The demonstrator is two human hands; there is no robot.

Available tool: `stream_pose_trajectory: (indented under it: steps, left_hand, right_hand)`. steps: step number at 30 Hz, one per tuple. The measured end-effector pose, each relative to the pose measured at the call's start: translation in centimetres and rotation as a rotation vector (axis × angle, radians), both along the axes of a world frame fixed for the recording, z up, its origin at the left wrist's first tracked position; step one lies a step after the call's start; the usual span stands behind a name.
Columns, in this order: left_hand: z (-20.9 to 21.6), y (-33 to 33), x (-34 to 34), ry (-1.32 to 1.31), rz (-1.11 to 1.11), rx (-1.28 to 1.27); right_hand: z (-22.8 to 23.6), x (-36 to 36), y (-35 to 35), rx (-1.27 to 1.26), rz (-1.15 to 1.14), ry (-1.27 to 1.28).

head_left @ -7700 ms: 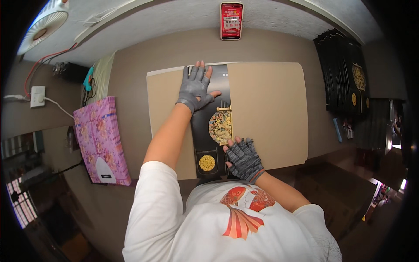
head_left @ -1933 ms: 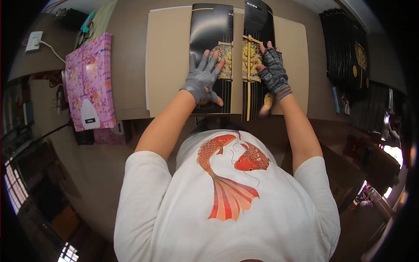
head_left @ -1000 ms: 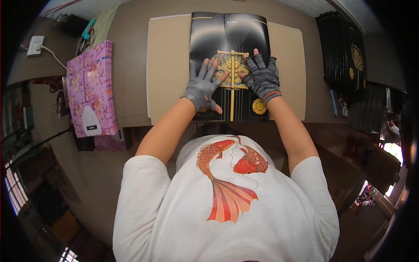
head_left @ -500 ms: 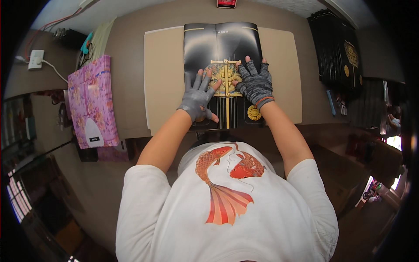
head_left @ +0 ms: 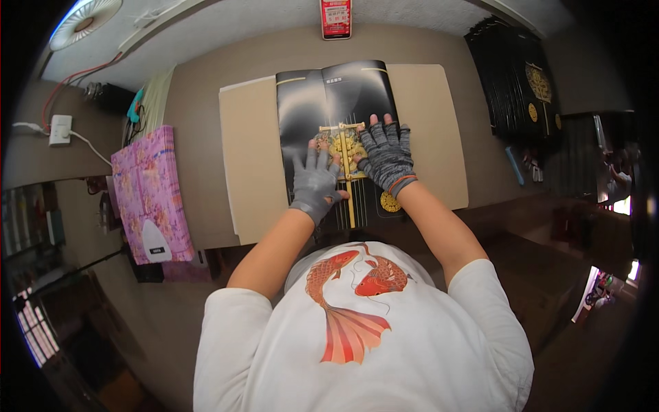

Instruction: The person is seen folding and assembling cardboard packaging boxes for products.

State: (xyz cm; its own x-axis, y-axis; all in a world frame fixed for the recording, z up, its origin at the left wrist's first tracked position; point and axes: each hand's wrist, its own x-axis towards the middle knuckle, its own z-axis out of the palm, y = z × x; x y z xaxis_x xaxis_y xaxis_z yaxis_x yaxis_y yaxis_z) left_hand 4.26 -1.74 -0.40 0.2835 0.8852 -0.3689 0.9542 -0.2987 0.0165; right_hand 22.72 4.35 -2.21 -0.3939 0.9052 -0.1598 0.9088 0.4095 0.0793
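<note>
Across the tan board (head_left: 432,137) your left hand (head_left: 314,187) and right hand (head_left: 386,154) press flat, fingers spread, gripping nothing, on the closed black folder (head_left: 329,96); I judge you're creasing, so next comes firm, even pressure

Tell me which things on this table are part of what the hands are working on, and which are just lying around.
In use:
- black glossy folded card with gold emblem
- left hand and right hand, both pressing flat on it
- beige backing board underneath

Lying about:
- pink floral pad
- stack of black cards
- red-screened phone
- white fan
</note>
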Motion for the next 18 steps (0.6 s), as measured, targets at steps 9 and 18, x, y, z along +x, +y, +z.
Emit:
stream_pose_trajectory:
  steps: [9, 18]
  left_hand:
    - [1.5, 2.0, 3.7, 0.038, -0.037, 0.003]
    - [0.2, 0.2, 4.1, -0.12, 0.027, 0.144]
  right_hand:
    - [-1.7, 1.4, 4.6, -0.09, 0.11, 0.144]
    - [-3.5, 0.2, 23.2, 0.156, -0.127, 0.153]
